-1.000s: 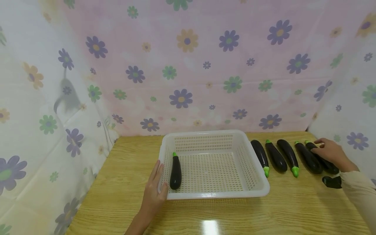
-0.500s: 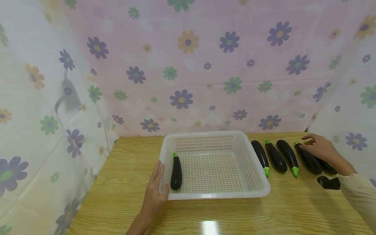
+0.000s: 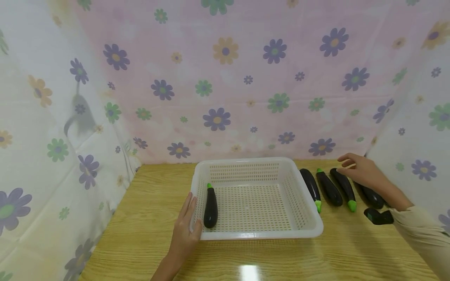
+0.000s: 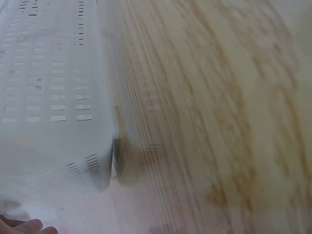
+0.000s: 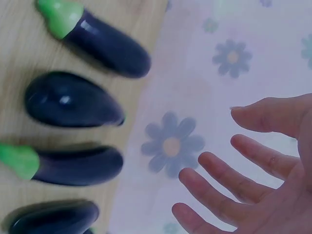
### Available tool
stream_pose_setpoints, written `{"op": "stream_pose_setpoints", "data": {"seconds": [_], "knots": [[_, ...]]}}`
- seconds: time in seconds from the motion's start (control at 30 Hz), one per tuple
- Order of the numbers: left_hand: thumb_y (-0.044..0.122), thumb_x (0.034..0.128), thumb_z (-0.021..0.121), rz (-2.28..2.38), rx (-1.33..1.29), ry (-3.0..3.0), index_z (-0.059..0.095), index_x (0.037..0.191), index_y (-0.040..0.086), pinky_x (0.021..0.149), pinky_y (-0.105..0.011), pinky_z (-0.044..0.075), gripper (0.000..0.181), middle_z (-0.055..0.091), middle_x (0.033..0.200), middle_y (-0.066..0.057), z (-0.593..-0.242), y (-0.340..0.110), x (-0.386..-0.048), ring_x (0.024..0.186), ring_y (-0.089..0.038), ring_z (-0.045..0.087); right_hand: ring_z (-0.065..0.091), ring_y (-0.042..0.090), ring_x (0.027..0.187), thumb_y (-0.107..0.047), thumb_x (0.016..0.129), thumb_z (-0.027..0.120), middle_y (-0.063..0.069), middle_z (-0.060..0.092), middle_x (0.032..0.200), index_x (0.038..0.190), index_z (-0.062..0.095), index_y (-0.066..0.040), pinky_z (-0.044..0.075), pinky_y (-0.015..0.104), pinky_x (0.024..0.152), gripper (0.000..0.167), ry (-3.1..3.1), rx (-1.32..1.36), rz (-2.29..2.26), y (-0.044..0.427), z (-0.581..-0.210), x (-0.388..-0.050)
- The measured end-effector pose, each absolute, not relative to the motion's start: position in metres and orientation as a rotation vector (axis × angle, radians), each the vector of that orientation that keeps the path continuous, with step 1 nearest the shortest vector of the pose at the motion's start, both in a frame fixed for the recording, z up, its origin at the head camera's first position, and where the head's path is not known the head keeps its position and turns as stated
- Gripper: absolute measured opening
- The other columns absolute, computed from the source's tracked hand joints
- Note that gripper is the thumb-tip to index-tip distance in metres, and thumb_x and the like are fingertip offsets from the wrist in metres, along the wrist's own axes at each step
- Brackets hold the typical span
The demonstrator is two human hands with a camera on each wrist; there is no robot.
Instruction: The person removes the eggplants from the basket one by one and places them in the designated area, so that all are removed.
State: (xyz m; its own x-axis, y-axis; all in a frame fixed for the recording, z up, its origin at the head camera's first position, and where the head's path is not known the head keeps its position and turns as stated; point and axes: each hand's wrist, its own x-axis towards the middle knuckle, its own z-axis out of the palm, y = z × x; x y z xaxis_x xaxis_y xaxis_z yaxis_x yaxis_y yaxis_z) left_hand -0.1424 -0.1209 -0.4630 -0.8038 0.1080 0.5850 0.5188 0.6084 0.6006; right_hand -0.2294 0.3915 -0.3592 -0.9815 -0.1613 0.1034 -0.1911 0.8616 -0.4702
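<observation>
My left hand [image 3: 185,229] rests against the left rim of a white plastic basket [image 3: 260,234], fingers straight, near its front corner. Inside the basket, along the left wall, lies one dark eggplant [image 3: 211,207] with a green cap. My right hand [image 3: 363,171] hovers over the row of eggplants to the right of the basket, holding nothing. In the right wrist view its fingers [image 5: 229,180] are spread, apart from the eggplants. Below it lie an eggplant [image 3: 344,185] with its cap toward me and a partly covered eggplant [image 3: 370,196].
Nearer the basket lie another eggplant [image 3: 329,189] and the eggplant [image 3: 310,185] beside the right wall. All stand on a wood-grain table [image 3: 154,207]. A flowered cloth [image 3: 239,89] closes off the back and sides. A dark device [image 3: 378,216] shows at the right wrist.
My right hand has moved left along the eggplant row, from the far right eggplant to above the middle ones. The left hand and the basket stay in place.
</observation>
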Motion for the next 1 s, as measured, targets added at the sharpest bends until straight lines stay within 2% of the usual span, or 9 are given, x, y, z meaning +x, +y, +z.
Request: {"op": "stream_pose_setpoints", "data": {"seconds": [0.27,0.4,1.0], "knots": [[-0.002,0.0771,0.059,-1.098,-0.514,-2.329,0.039,0.138,-0.009,0.098,-0.042,0.035,0.065,0.028,0.150,-0.020,-0.462,-0.120,-0.143,0.134,-0.033,0.033,0.056,0.052,0.097,-0.021,0.094,0.057,0.036,0.055,0.113,0.121,0.051,0.007,0.051,0.055,0.072,0.040,-2.933,0.353,0.781,0.361,-0.345,-0.227],[-0.002,0.0773,0.059,-1.089,-0.517,-2.322,0.040,0.138,-0.010,0.098,-0.043,0.036,0.064,0.029,0.150,-0.020,-0.462,-0.121,-0.143,0.134,-0.034,0.034,0.056,0.052,0.098,-0.023,0.094,0.057,0.035,0.055,0.114,0.123,0.051,0.007,0.051,0.055,0.072,0.042,-2.938,0.371,0.800,0.350,-0.340,-0.225],[-0.001,0.0786,0.058,-1.119,-0.516,-2.322,0.038,0.139,-0.009,0.097,-0.043,0.037,0.064,0.027,0.151,-0.020,-0.464,-0.121,-0.143,0.134,-0.035,0.033,0.059,0.045,0.094,-0.018,0.091,0.062,0.030,0.059,0.110,0.121,0.054,0.004,0.053,0.051,0.071,0.038,-2.924,0.489,0.851,0.311,-0.336,-0.221]]}}
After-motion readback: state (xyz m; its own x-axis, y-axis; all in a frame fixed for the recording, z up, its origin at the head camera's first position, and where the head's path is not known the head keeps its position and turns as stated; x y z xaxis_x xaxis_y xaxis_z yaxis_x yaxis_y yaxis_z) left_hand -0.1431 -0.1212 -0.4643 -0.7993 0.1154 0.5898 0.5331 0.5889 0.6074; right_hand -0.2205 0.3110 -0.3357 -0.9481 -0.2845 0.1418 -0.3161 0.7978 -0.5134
